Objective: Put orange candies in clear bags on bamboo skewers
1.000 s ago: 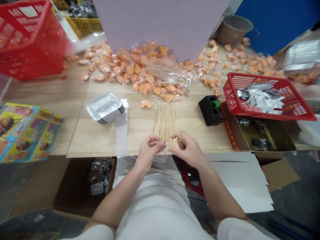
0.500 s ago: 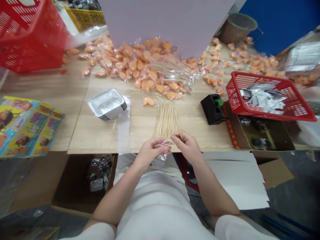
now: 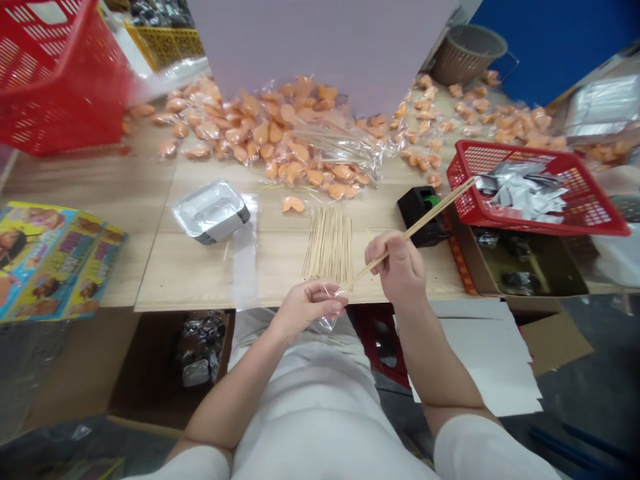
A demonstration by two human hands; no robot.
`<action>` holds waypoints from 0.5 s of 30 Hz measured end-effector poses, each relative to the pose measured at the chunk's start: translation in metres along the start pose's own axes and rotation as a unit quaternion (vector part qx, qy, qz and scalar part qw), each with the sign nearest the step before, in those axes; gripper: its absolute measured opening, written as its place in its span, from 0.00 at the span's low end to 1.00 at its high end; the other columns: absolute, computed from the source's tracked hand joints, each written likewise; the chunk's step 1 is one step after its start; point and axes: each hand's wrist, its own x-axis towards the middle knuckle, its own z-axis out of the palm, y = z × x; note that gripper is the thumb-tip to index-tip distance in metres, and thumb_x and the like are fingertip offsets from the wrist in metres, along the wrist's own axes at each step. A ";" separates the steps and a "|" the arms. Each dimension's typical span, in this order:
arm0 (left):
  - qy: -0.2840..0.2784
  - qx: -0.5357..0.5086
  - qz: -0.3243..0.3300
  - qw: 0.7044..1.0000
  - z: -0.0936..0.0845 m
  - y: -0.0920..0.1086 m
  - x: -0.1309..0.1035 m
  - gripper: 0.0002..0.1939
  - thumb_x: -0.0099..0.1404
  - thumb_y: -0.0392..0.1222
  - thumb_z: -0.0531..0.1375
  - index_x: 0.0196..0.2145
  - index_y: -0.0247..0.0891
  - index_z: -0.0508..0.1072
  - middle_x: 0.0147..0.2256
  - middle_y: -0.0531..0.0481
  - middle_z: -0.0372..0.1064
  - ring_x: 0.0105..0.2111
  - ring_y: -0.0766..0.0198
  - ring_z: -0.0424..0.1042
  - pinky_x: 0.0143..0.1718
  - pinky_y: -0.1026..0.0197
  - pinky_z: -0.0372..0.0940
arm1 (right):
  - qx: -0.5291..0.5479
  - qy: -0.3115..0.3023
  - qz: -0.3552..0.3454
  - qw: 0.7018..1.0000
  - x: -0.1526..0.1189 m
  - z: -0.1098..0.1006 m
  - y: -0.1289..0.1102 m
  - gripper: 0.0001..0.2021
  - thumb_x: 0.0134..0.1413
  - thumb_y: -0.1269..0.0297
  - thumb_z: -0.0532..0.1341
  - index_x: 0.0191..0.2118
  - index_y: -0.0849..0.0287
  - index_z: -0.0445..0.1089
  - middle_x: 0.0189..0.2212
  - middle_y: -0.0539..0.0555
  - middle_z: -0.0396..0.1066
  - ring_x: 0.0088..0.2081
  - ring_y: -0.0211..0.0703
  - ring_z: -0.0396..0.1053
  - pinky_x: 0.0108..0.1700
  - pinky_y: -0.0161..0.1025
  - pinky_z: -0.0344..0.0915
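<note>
Right-hand grip (image 3: pixel 401 267) closed around a few long, thin, pale wooden sticks (image 3: pixel 440 208); left-hand grip (image 3: pixel 307 307) pinching a small clear plastic bag (image 3: pixel 327 323), its fingertips nearly together.

From where I stand, the held sticks slant from the lower centre of the frame up to the right, passing in front of a black tape dispenser (image 3: pixel 410 202); their lower ends meet the bag, though I can't tell whether they are inside it. More of the same fill a flat row of loose pale sticks (image 3: pixel 327 243) at the centre, on the light wooden tabletop (image 3: pixel 280 260). Left of centre sits a rectangular silver foil tray (image 3: pixel 210 208); across the upper centre lie clear-wrapped orange rounded pieces (image 3: pixel 273 137).
</note>
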 end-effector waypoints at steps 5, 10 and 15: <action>-0.024 0.009 -0.013 1.000 -0.001 0.005 -0.003 0.22 0.47 0.43 0.74 0.40 0.35 0.77 0.36 0.45 0.79 0.31 0.63 0.77 0.32 0.65 0.67 | -0.036 -0.060 0.030 0.997 0.000 0.002 0.012 0.21 0.62 0.45 0.54 0.27 0.57 0.65 0.19 0.46 0.59 0.20 0.32 0.57 0.22 0.34 0.53; -0.073 -0.012 -0.012 0.997 -0.008 0.009 -0.007 0.21 0.51 0.43 0.72 0.43 0.37 0.77 0.42 0.42 0.78 0.37 0.59 0.78 0.41 0.59 0.69 | -0.029 -0.072 0.093 0.993 0.000 -0.005 0.019 0.21 0.61 0.43 0.55 0.29 0.57 0.65 0.21 0.47 0.61 0.20 0.32 0.58 0.23 0.34 0.55; -0.103 -0.012 -0.038 0.994 -0.009 0.015 -0.011 0.22 0.54 0.44 0.71 0.46 0.36 0.76 0.44 0.38 0.77 0.38 0.57 0.79 0.42 0.58 0.69 | -0.020 -0.074 0.131 0.988 0.001 -0.009 0.021 0.22 0.59 0.41 0.55 0.28 0.56 0.64 0.19 0.46 0.59 0.20 0.34 0.58 0.23 0.35 0.55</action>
